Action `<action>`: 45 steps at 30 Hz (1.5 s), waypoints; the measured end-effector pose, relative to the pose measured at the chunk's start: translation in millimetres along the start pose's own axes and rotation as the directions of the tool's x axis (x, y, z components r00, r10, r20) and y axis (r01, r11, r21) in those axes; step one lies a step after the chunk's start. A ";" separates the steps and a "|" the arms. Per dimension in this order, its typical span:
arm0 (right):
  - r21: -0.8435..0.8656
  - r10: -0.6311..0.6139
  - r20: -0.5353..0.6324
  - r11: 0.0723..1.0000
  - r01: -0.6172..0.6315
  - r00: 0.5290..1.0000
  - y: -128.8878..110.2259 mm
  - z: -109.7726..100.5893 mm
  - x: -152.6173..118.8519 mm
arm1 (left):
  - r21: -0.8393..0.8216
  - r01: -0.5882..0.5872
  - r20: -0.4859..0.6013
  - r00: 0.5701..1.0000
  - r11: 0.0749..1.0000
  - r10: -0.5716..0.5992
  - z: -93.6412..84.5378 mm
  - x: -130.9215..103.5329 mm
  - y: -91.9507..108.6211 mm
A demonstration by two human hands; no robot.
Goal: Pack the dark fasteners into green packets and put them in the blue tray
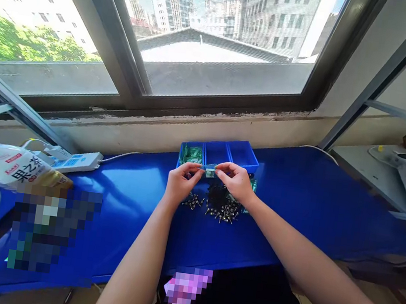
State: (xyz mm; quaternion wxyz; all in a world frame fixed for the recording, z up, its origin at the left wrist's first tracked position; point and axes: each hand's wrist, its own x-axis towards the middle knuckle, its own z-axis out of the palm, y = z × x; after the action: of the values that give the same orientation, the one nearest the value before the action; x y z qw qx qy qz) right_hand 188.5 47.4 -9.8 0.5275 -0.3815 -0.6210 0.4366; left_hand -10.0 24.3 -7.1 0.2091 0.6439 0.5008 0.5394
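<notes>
Between my two hands a small, clear greenish packet is stretched by its ends, just in front of the blue bins. My left hand pinches its left end with thumb and fingertips. At the right end, the thumb and forefinger of my right hand are closed on it. What the packet contains is too small to make out. Below lie a heap of small metal screw-like parts, a smaller group of similar parts and a pile of small black pieces.
A blue three-compartment bin stands at the back, with greenish packets in its left compartment. On the left are a power strip and a lying drink bottle. Metal frame posts flank the blue table.
</notes>
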 end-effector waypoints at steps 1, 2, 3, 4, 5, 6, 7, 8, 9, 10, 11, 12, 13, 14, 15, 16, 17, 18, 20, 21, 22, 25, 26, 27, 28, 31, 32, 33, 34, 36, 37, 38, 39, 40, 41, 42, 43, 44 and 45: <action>0.000 0.006 0.010 1.000 -0.006 1.000 0.4 0.1 -0.1 | 0.018 -0.010 -0.001 1.000 1.000 0.010 -0.4 -0.1 0.0; 0.001 0.013 0.020 1.000 -0.013 1.000 0.7 0.3 -0.3 | 0.039 -0.022 -0.002 1.000 0.999 0.022 -0.8 -0.2 -0.1; 0.002 0.017 0.030 1.000 -0.017 0.999 0.8 0.5 -0.5 | 0.057 -0.032 -0.002 0.999 0.998 0.032 -1.2 -0.3 -0.3; 0.002 0.017 0.038 1.000 -0.017 0.999 0.7 0.8 -0.9 | 0.071 -0.041 -0.002 0.999 0.997 0.041 -1.7 -0.2 -0.4; 0.000 0.016 0.044 1.000 -0.016 0.999 0.2 1.0 -1.3 | 0.079 -0.048 -0.001 0.999 0.996 0.049 -2.0 -0.1 -0.6; -0.006 0.011 0.047 1.000 -0.011 0.999 -0.5 1.2 -1.7 | 0.082 -0.054 -0.002 0.999 0.995 0.054 -2.4 0.1 -0.8; -0.018 0.006 0.048 1.000 -0.005 0.999 -1.5 1.3 -2.2 | 0.083 -0.058 -0.004 0.998 0.995 0.059 -2.6 0.4 -1.0; -0.035 0.003 0.046 0.999 -0.001 0.999 -2.7 1.3 -2.5 | 0.085 -0.063 -0.005 0.998 0.994 0.063 -2.9 0.8 -1.2; -0.057 0.001 0.046 0.998 0.002 0.999 -3.9 1.3 -2.8 | 0.089 -0.067 -0.006 0.998 0.994 0.068 -3.0 1.2 -1.5; -0.074 -0.002 0.048 0.997 0.005 0.999 -5.0 1.3 -3.0 | 0.094 -0.071 -0.005 0.997 0.993 0.072 -3.2 1.7 -1.7; -0.084 -0.002 0.050 0.996 0.006 0.999 -6.0 1.2 -3.0 | 0.100 -0.073 0.002 0.997 0.992 0.073 -3.3 2.2 -1.9; -0.090 -0.003 0.051 0.996 0.008 0.999 -6.7 1.2 -3.0 | 0.104 -0.073 0.003 0.997 0.992 0.073 -3.4 2.6 -2.1; -0.092 -0.006 0.048 0.996 0.010 0.999 -7.1 1.1 -2.9 | 0.108 -0.071 0.007 0.997 0.992 0.071 -3.5 2.9 -2.0; -0.091 -0.009 0.045 0.996 0.013 0.999 -7.2 1.1 -2.7 | 0.111 -0.068 0.009 0.998 0.991 0.067 -3.5 3.1 -1.9; -0.089 -0.014 0.042 0.996 0.018 0.999 -7.0 1.2 -2.6 | 0.113 -0.064 0.009 0.998 0.992 0.064 -3.6 3.3 -1.6; -0.086 -0.019 0.039 0.996 0.022 0.999 -6.6 1.2 -2.5 | 0.114 -0.060 0.009 0.998 0.992 0.060 -3.6 3.2 -1.2; -0.083 -0.024 0.038 0.996 0.027 0.999 -6.0 1.3 -2.4 | 0.114 -0.057 0.008 0.998 0.992 0.056 -3.5 3.2 -0.7; -0.082 -0.028 0.037 0.996 0.031 0.999 -5.3 1.4 -2.3 | 0.113 -0.054 0.007 0.999 0.992 0.053 -3.4 3.0 -0.2; -0.083 -0.031 0.038 0.996 0.034 0.999 -4.3 1.6 -2.4 | 0.112 -0.050 0.007 0.999 0.992 0.050 -3.2 2.7 0.7; -0.085 -0.034 0.038 0.996 0.037 0.999 -4.1 1.6 -2.4 | 0.114 -0.048 0.007 0.999 0.992 0.048 -3.1 2.6 1.3; -0.091 -0.037 0.038 0.995 0.040 0.999 -4.1 1.6 -2.6 | 0.116 -0.048 0.006 0.999 0.992 0.047 -3.0 2.6 2.0; -0.125 -0.044 0.039 0.991 0.049 0.998 -5.9 1.1 -3.3 | 0.114 -0.066 0.001 0.998 0.991 0.067 -3.1 2.7 4.5; -0.138 -0.043 0.040 0.989 0.048 0.998 -6.8 0.9 -3.6 | 0.113 -0.083 -0.002 0.997 0.990 0.083 -3.3 2.9 5.4; -0.146 -0.039 0.039 0.988 0.045 0.998 -7.8 0.7 -3.9 | 0.115 -0.103 -0.003 0.995 0.988 0.104 -3.6 3.0 6.1; -0.150 -0.037 0.037 0.988 0.042 0.999 -8.6 0.5 -4.2 | 0.119 -0.124 -0.004 0.992 0.985 0.126 -3.9 3.2 6.6; -0.149 -0.048 0.022 0.988 0.050 0.999 -9.2 0.1 -4.6 | 0.125 -0.147 -0.002 0.989 0.981 0.148 -4.5 2.8 6.1; -0.146 -0.054 0.014 0.988 0.056 0.998 -8.6 0.1 -4.5 | 0.117 -0.134 0.000 0.991 0.984 0.135 -4.6 2.4 5.2; -0.140 -0.057 0.007 0.988 0.058 0.998 -7.7 0.2 -4.3 | 0.105 -0.113 0.005 0.994 0.988 0.113 -4.4 1.9 4.2; -0.129 -0.053 0.001 0.990 0.053 0.999 -6.4 0.2 -4.0 | 0.090 -0.089 0.015 0.996 0.992 0.088 -4.2 1.3 3.0; -0.077 -0.021 0.006 0.997 0.021 1.000 -3.7 0.3 -2.9 | 0.045 -0.051 0.035 0.998 0.998 0.050 -3.7 0.2 1.3; -0.039 0.000 0.016 0.999 0.001 1.000 -2.6 0.2 -2.4 | 0.023 -0.042 0.042 0.998 0.999 0.041 -3.5 -0.3 1.1; -0.002 0.016 0.025 1.000 -0.016 1.000 -1.8 0.1 -1.8 | 0.006 -0.041 0.043 0.998 0.999 0.041 -3.4 -0.6 1.3; 0.025 0.024 0.029 0.999 -0.025 0.999 -1.5 -0.2 -1.3 | -0.005 -0.045 0.043 0.998 0.999 0.045 -3.6 -0.8 2.0; 0.039 0.027 0.026 0.999 -0.028 0.999 -1.8 -0.6 -0.9 | -0.011 -0.052 0.043 0.998 0.999 0.052 -3.9 -1.0 3.2; 0.040 0.028 0.015 0.999 -0.028 0.999 -2.5 -1.1 -0.6 | -0.012 -0.060 0.048 0.997 0.998 0.060 -4.4 -1.1 4.7; 0.034 0.029 0.002 0.999 -0.029 1.000 -3.5 -1.8 -0.3 | -0.011 -0.065 0.057 0.996 0.998 0.066 -5.0 -1.2 6.3; 0.029 0.033 -0.011 0.999 -0.032 0.999 -4.6 -2.5 -0.1 | -0.011 -0.069 0.064 0.995 0.998 0.070 -5.6 -1.3 7.8; 0.032 0.036 -0.017 0.999 -0.036 0.999 -5.7 -3.1 0.0 | -0.014 -0.071 0.069 0.995 0.997 0.072 -6.1 -1.3 9.2; 0.040 0.037 -0.018 0.999 -0.037 0.999 -6.6 -3.7 0.0 | -0.016 -0.071 0.070 0.995 0.997 0.072 -6.4 -1.4 10.2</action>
State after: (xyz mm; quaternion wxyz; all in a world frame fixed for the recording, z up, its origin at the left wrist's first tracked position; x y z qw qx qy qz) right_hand 192.0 45.8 -3.4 0.5324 -0.3865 -0.6002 0.4549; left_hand -11.4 17.2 2.6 0.2117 0.6785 0.4661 0.5269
